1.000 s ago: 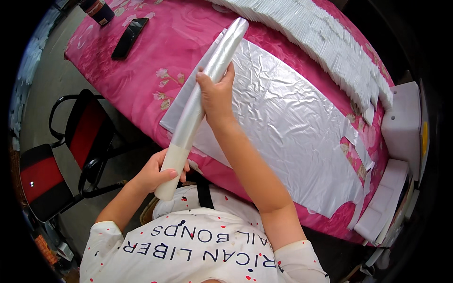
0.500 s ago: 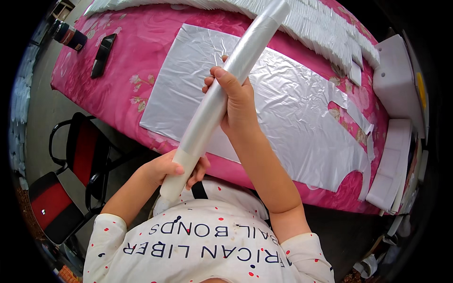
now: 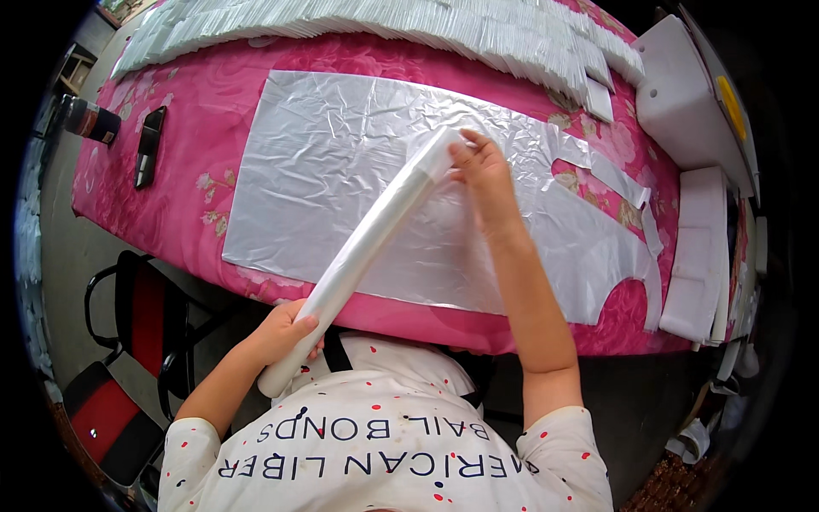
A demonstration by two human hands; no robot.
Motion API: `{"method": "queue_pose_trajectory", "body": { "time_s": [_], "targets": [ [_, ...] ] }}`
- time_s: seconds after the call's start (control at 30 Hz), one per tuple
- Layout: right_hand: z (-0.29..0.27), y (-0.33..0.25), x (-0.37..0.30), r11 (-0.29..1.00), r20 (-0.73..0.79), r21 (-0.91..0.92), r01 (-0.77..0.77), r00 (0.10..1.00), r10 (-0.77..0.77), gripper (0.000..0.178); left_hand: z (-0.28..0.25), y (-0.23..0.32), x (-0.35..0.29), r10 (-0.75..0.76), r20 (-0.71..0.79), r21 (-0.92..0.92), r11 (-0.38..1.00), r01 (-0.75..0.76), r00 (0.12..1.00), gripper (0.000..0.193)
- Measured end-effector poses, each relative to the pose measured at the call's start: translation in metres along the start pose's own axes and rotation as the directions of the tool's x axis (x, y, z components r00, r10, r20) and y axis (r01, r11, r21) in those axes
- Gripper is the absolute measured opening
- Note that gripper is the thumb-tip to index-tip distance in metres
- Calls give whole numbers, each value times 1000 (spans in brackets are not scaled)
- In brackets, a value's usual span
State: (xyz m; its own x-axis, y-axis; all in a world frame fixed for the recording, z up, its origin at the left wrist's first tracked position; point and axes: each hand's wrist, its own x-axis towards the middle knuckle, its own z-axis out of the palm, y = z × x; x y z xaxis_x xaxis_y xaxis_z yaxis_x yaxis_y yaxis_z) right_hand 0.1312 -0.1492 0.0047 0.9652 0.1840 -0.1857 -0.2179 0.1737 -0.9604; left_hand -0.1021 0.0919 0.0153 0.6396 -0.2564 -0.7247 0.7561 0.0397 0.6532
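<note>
A long roll of shiny white plastic film (image 3: 365, 243) slants in front of me, its near end by my shirt and its far end above the table. Round its near part my left hand (image 3: 286, 334) is closed, thumb on top. At the far end, my right hand (image 3: 485, 175) pinches the roll's edge between thumb and bent fingers; some fingertips are hidden. Beneath the roll, a thin white plastic apron (image 3: 307, 162) is spread flat and wrinkled on the table, its straps and curved cut-outs to the right.
A pink flowered cloth covers the table (image 3: 183, 196). Long rows of folded white packs (image 3: 367, 19) line its far side. A phone (image 3: 149, 147) and a dark jar (image 3: 92, 121) are at the left. White foam boxes (image 3: 695, 247) stand at the right, red-and-black chairs (image 3: 107, 422) lower left.
The roll's far end has come down and nearer. My right hand has shifted from around the roll's middle to its far end. My left hand still grips the near part.
</note>
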Motion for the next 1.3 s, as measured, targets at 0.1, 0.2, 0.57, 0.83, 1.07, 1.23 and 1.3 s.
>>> {"method": "queue_pose_trajectory", "body": {
  "time_s": [0.1, 0.2, 0.57, 0.83, 1.07, 1.23, 1.3],
  "targets": [
    [-32, -23, 15, 978, -30, -200, -53, 998, 48, 35, -2, -13, -8, -74, -8, 29, 997, 74, 997, 29],
    [-39, -23, 17, 947, 99, -305, -97, 986, 133, 31, 4, -13, -12, -103, -50, 56, 993, 105, 993, 27],
    [-16, -29, 1, 805, 404, -587, -84, 832, 381, 20, 8, -14, -13, -38, -70, 64, 997, 43, 997, 28],
    [-98, -39, 31, 773, 122, -633, 49, 992, 38, 15, 7, 0, -18, -55, -44, 268, 961, 65, 997, 35],
    [-239, -48, 26, 868, -266, -493, -62, 961, -82, 13, -28, -6, -28, -270, 227, 345, 921, 182, 936, 42],
    [-214, -46, 17, 856, -156, -517, 23, 980, -121, 14, -7, 54, -4, -69, 393, 620, 756, -209, 917, 48],
    [-189, -40, 20, 860, -103, -509, 38, 989, -104, 15, 8, 82, 13, 79, 406, 755, 533, -383, 910, 49]
  ]
}}
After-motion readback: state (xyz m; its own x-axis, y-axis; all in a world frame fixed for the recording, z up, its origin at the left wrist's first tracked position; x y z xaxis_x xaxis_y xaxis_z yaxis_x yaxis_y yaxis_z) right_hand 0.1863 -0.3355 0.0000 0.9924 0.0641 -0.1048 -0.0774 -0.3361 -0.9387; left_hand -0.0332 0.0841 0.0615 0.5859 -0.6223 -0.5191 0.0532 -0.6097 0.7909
